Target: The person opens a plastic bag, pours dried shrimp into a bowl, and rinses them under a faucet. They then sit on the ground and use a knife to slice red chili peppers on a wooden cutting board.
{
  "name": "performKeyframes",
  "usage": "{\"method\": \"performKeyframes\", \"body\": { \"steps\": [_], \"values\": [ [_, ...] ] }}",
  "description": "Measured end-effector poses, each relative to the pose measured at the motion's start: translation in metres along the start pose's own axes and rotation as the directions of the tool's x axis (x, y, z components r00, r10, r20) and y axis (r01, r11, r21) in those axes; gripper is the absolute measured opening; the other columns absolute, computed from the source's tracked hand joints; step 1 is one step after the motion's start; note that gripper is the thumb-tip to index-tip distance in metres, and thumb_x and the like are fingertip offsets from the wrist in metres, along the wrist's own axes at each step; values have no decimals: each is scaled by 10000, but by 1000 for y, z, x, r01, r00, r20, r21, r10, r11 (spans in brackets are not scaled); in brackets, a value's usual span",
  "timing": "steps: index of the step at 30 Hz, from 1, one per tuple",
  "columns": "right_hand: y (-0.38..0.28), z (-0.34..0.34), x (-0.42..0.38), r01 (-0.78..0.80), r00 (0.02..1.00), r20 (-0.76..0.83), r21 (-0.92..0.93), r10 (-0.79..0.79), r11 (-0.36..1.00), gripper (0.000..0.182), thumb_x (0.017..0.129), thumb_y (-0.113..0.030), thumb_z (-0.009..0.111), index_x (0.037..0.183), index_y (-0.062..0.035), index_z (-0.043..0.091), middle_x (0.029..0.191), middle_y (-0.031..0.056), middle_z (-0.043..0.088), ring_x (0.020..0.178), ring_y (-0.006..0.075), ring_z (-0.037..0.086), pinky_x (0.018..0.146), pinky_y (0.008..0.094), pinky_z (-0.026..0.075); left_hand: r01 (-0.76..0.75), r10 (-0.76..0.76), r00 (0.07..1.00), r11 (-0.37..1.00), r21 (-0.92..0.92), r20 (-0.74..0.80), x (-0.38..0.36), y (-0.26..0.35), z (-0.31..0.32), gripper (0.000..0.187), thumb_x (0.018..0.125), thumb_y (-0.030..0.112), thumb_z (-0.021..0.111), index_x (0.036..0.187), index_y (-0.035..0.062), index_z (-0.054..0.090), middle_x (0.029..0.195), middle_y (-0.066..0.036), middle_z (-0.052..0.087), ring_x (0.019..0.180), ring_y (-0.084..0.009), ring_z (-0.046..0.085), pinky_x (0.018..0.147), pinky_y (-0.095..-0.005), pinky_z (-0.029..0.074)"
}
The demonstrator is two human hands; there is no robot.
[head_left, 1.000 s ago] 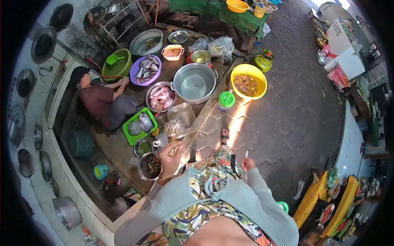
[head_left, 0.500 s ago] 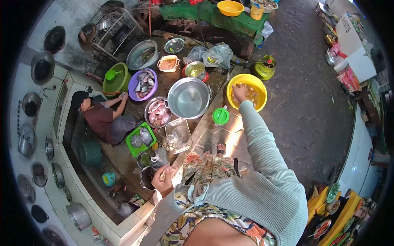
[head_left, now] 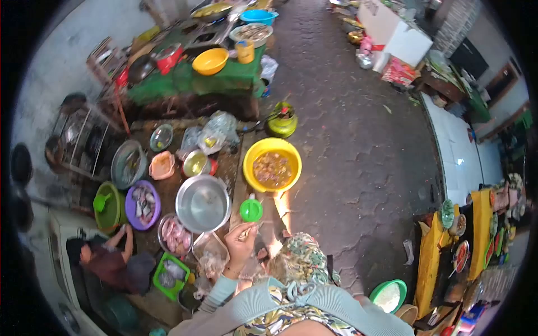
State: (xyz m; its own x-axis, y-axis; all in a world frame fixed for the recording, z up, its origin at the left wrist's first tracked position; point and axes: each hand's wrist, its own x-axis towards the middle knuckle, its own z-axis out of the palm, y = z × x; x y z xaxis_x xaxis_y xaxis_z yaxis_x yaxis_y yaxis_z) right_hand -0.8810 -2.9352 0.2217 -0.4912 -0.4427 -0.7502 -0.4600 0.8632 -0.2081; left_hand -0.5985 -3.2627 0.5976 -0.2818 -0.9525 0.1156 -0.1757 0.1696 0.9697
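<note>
My left hand point(head_left: 241, 247) is raised in front of me with its fingers curled closed. Something small and pale shows at the fingertips, too small to name. Just beyond it stands a container with a green lid point(head_left: 251, 210). Farther off is a yellow basin point(head_left: 298, 168) holding brownish pieces in liquid. A large metal pot point(head_left: 203, 204) with a bare grey inside stands to the left. Below the pot, a clear plastic box point(head_left: 209, 250) lies near my left wrist. My right sleeve point(head_left: 381, 319) runs down at the lower right; my right hand does not show.
A person point(head_left: 109, 260) crouches at left, hands at a purple basin point(head_left: 157, 208) of fish. Nearby are a metal bowl of pinkish fish point(head_left: 176, 235) and a green tray point(head_left: 178, 285). A gas cylinder point(head_left: 282, 122) stands behind the yellow basin. A green basin of white contents point(head_left: 388, 296) is at right.
My right hand has left the yellow basin and gone out of view. My left hand has risen forward, still closed. The view has turned right, so things appear farther left.
</note>
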Motion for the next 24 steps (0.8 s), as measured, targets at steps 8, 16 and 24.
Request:
{"method": "performKeyframes", "body": {
  "steps": [8, 16, 24],
  "values": [
    [15, -134, 64, 11, 927, -365, 262, 88, 965, 298, 818, -283, 579, 1005, -60, 641, 973, 156, 646, 922, 304, 615, 791, 428, 474, 66, -34, 976, 987, -146, 213, 62, 13, 153, 106, 781, -13, 653, 882, -41, 670, 800, -92, 666, 761, -142, 628, 694, -257, 508],
    [76, -197, 80, 174, 936, -347, 599, 57, 782, 308, 803, -311, 595, 981, -66, 646, 933, 141, 658, 864, 274, 629, 759, 397, 480, -121, 155, 846, 988, -101, 510, 145, 86, 345, 109, 761, 13, 680, 866, -15, 676, 805, -96, 675, 761, -170, 652, 687, -259, 511],
    [-117, -595, 92, 432, 603, -250, 901, -757, 47, 572, 813, -125, 662, 1320, -56, 407, 1221, 88, 540, 1037, 157, 554, 882, 301, 455, -430, 432, 778, 895, -114, 455, 235, 134, 485, 121, 712, 17, 708, 831, 33, 693, 835, -85, 686, 935, -242, 625, 802, -349, 494]
  ]
}}
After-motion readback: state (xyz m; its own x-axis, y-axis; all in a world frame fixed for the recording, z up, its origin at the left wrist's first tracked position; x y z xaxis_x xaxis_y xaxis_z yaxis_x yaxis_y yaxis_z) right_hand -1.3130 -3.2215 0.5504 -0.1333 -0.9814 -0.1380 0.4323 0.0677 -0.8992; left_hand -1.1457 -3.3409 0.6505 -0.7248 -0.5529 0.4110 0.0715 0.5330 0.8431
